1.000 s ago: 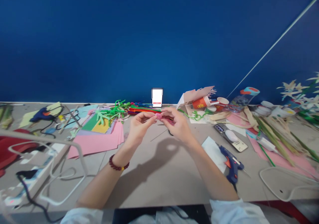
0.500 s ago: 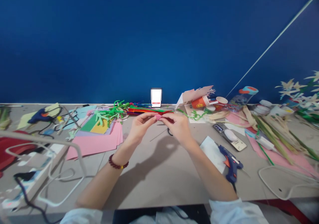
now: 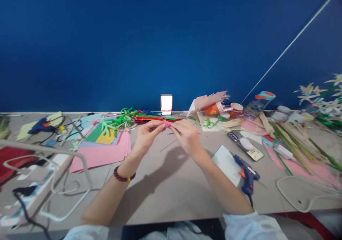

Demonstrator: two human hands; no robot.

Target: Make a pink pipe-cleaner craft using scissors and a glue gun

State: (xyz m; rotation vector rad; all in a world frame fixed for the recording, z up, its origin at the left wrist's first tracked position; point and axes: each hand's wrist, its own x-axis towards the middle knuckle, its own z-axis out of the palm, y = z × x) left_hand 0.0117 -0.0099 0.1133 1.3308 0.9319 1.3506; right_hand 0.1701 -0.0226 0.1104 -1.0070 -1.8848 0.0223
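Far out at nine o'clock from the hands a blue glue gun [image 3: 40,125] lies among loose cables. Nearer in, a stack of coloured paper [image 3: 103,151] is fanned flat on the table [image 3: 171,190], likely so each sheet can be pulled free. Green pipe cleaners [image 3: 117,120] sprawl over its far edge at eleven o'clock. The left hand [image 3: 145,137], a bead bracelet [image 3: 121,176] on its wrist, is raised above the table with thumb and forefinger pressed onto a small pink coil [image 3: 167,124]. The coil sits between the two hands at twelve o'clock, off the surface. The right hand [image 3: 187,138] meets it from three o'clock, fingertips pinching the other side, a two-sided hold that seems meant to keep the tight little piece from springing open. A second glue gun [image 3: 247,174] rests at four o'clock, beside the right forearm, probably parked there for a quick grab
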